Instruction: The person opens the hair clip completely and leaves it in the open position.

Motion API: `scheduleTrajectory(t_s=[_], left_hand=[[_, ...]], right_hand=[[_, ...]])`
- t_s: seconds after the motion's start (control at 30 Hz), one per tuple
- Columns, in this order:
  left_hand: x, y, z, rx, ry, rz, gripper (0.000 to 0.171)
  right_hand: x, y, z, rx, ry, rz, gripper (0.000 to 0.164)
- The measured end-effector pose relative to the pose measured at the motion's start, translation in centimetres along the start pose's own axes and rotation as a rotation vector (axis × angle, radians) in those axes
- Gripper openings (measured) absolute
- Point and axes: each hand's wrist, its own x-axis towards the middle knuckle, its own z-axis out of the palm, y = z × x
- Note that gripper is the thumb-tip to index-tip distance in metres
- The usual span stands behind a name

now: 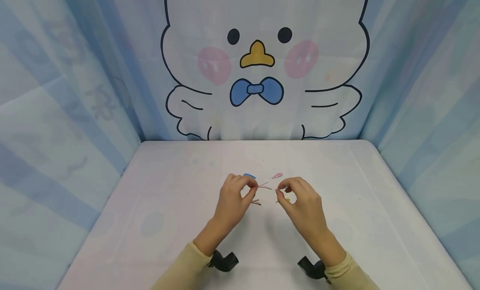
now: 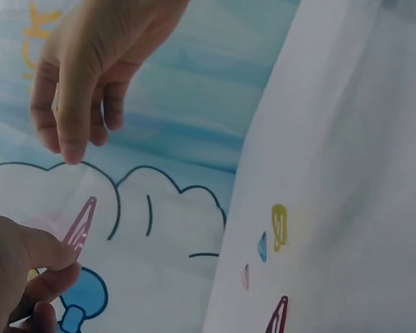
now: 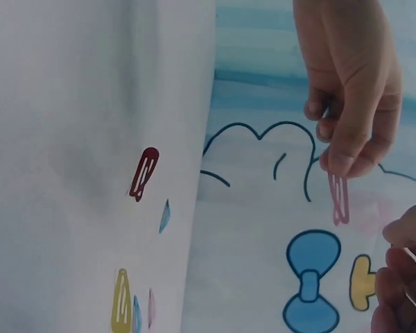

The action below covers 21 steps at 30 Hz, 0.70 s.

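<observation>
My left hand pinches a pink snap hair clip between thumb and fingers, raised above the table. The clip hangs from those fingertips in the right wrist view, its prongs parted at the tip. Facing it, a short way to the right, is my right hand, with loosely bent fingers and nothing visible between them. Below lie a dark red hair clip and a yellow one. A blue clip and another pink clip lie farther back, partly behind the hands in the head view.
A white cloth covers the table. Behind it hangs a curtain printed with a cartoon bird, and blue-white curtains close off both sides. A second blue clip shows in the right wrist view. Black wrist mounts sit at both cuffs.
</observation>
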Motion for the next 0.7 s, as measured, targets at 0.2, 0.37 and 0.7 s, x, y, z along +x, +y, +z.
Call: scheduleTrajectory(t_s=[0.2,0.37,0.7], left_hand=[[0.2,-1.9,1.6,0.025,-0.111,-0.096,0.001],[0.4,-3.5,2.9,0.043,-0.149,-0.153,0.002],[0.0,-5.9,4.4,0.059,-0.187,-0.285,0.005]], right_hand=[[-0.2,0.4,0.4,-0.008,-0.023,0.023,0.024],[-0.2,0.7,0.5,-0.023,-0.039,0.031,0.022],[-0.4,1.0,0.5,-0.041,-0.059,0.052,0.019]])
